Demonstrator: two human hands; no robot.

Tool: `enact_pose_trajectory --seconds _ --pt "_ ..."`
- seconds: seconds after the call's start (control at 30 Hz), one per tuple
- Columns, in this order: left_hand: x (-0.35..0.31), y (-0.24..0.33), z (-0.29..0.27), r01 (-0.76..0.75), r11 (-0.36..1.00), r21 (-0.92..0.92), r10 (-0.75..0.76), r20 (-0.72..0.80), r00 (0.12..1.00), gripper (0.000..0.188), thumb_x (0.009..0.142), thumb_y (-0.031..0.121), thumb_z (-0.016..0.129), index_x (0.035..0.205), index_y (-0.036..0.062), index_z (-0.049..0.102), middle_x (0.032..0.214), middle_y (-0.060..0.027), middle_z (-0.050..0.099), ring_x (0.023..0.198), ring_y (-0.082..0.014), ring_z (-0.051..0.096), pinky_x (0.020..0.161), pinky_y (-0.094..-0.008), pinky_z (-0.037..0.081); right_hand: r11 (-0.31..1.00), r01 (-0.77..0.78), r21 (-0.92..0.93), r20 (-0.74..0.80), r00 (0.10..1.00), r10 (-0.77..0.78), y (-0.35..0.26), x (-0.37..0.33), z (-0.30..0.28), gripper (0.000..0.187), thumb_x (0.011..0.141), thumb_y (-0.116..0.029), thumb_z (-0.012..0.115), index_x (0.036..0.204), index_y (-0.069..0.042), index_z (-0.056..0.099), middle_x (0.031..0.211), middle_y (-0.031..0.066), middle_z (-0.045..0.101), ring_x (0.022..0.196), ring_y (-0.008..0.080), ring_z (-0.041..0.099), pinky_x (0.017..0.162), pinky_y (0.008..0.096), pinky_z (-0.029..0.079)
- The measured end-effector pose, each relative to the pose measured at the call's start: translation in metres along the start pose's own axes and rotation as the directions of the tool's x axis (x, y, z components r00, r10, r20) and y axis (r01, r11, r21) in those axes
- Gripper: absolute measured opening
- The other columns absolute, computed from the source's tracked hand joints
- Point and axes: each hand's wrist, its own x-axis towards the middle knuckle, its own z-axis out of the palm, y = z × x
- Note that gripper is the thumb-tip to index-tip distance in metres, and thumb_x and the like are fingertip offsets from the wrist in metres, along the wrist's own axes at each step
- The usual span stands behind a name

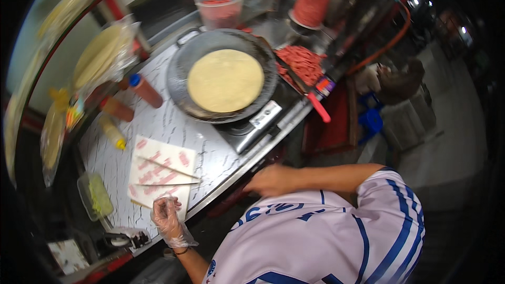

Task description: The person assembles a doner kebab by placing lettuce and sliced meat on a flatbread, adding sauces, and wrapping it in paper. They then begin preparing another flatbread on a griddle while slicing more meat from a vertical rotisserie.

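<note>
My left hand (167, 217), in a clear plastic glove, is at the near corner of a stack of printed wrapping paper (141, 152). Its fingers are curled in, and whatever they may hold is hidden. Metal tongs (167, 167) lie across the paper, their two arms spread apart. My right hand (272, 180) is held low by the counter's front edge, in front of my body; its fingers are blurred and partly hidden. Beyond it, a round flatbread (225, 80) lies flat in a wide dark pan (179, 81) on a stove (239, 138).
Sauce bottles (146, 90) stand left of the pan. A tub of shredded greens (100, 197) sits at the far left. Right of the pan are sliced meat (301, 63), a knife with a red handle (319, 108), and a meat cone (311, 4). Bagged flatbreads (100, 58) stand at the left.
</note>
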Motion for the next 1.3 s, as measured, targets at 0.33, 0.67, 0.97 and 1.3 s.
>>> enact_pose_trajectory --seconds 0.33,0.67,0.97,1.3 --pt "0.009 0.110 0.334 -0.730 0.558 0.395 0.233 0.769 0.595 0.024 0.094 0.022 0.063 0.110 0.0042 0.063 0.086 -0.0186 0.067 0.073 -0.0388 0.067 0.066 -0.0478 0.053 0.379 -0.468 -0.799 -0.038 0.667 0.744 0.127 -0.291 -0.076 0.035 0.089 -0.040 0.066 0.105 -0.010 0.070 0.107 0.0113 0.069 0.102 0.0288 0.066 0.104 0.0472 0.042" --pt "0.028 0.111 0.501 -0.350 0.337 0.874 -0.183 0.426 0.886 0.060 0.086 0.028 0.066 0.135 -0.0019 0.045 0.087 -0.0259 0.070 0.082 -0.0449 0.068 0.078 -0.0536 0.054 0.542 -0.732 -0.413 0.044 0.578 0.815 0.150 -0.370 -0.126 0.037 0.085 -0.035 0.072 0.109 -0.008 0.065 0.103 0.0196 0.068 0.100 0.0359 0.067 0.088 0.0539 0.048" --pt "0.018 0.130 0.476 -0.267 0.099 0.959 -0.058 0.273 0.960 0.048 0.083 0.017 0.060 0.122 -0.0076 0.048 0.081 -0.0247 0.067 0.072 -0.0435 0.068 0.067 -0.0534 0.055 0.681 -0.695 -0.231 0.182 0.657 0.731 0.188 -0.364 -0.191 0.039 0.089 -0.031 0.069 0.119 -0.007 0.061 0.113 0.0214 0.065 0.108 0.0410 0.064 0.089 0.0530 0.052" --pt "0.124 0.218 0.432 -0.599 -0.085 0.797 0.013 0.602 0.799 0.032 0.090 0.008 0.053 0.118 0.0088 0.069 0.085 -0.0213 0.069 0.078 -0.0381 0.069 0.071 -0.0501 0.055 0.815 -0.568 0.112 -0.234 0.782 0.578 0.160 -0.278 -0.204 0.039 0.090 -0.020 0.070 0.125 -0.004 0.063 0.112 0.0193 0.066 0.103 0.0362 0.067 0.089 0.0429 0.054"
